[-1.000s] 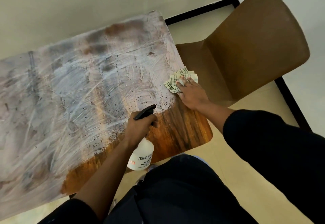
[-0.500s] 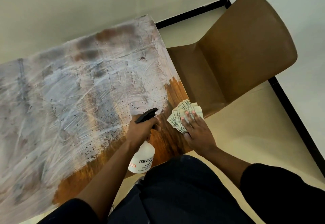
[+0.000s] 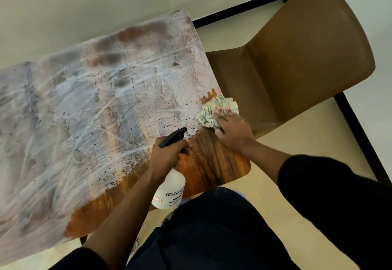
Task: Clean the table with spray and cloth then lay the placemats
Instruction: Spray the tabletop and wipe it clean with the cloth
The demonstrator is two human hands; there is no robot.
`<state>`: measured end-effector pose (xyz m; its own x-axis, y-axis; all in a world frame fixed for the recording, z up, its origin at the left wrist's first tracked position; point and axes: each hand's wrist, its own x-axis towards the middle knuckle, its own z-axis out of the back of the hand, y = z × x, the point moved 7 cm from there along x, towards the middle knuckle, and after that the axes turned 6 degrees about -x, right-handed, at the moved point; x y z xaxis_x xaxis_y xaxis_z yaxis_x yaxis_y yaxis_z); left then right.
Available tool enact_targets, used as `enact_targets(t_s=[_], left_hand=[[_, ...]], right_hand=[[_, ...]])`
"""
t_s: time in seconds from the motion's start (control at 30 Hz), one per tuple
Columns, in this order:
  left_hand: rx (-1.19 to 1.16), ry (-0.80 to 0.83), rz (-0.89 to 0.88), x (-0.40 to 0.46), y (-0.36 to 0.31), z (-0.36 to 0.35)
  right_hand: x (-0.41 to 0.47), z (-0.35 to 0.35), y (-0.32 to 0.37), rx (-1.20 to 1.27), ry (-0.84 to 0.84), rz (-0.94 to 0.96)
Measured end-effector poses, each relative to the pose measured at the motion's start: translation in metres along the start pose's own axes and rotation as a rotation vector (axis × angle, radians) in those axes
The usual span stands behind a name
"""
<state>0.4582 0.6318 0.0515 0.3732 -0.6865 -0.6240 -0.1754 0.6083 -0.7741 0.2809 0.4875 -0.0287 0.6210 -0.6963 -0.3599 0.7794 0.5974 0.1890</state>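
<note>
Cloth: soft checked white-green rag (image 3: 214, 110), limp, flat under right hand (image 3: 232, 128) w/ straight fingers at wooden tabletop (image 3: 212, 163) right edge. Left hand (image 3: 167, 155) grips light white plastic spray bottle (image 3: 169, 191) by neck.

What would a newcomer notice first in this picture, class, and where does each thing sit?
First, the wooden table, smeared white over most of its top, with only the near right corner wiped to bare brown grain. At that corner's far edge the right hand presses a checked cloth flat, while the left hand grips a white spray bottle over the near edge. A brown chair stands right of the table.
</note>
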Motion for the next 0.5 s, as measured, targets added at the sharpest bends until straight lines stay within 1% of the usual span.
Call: enact_targets(t_s=[0.1,0.27,0.37,0.5], left_hand=[[-0.002,0.003,-0.002,-0.005,0.001,0.004],[0.027,-0.062,0.025,-0.009,0.007,0.017],[0.015,-0.077,0.031,-0.01,0.008,0.019],[-0.006,-0.046,0.006,-0.008,0.004,0.013]], right_hand=[[0.04,0.02,0.0,-0.004,-0.013,0.012],[0.085,0.039,-0.002,0.039,-0.008,-0.089],[0.079,0.036,-0.002,0.039,-0.023,-0.113],[0.037,0.027,0.007,0.016,-0.04,-0.124]])
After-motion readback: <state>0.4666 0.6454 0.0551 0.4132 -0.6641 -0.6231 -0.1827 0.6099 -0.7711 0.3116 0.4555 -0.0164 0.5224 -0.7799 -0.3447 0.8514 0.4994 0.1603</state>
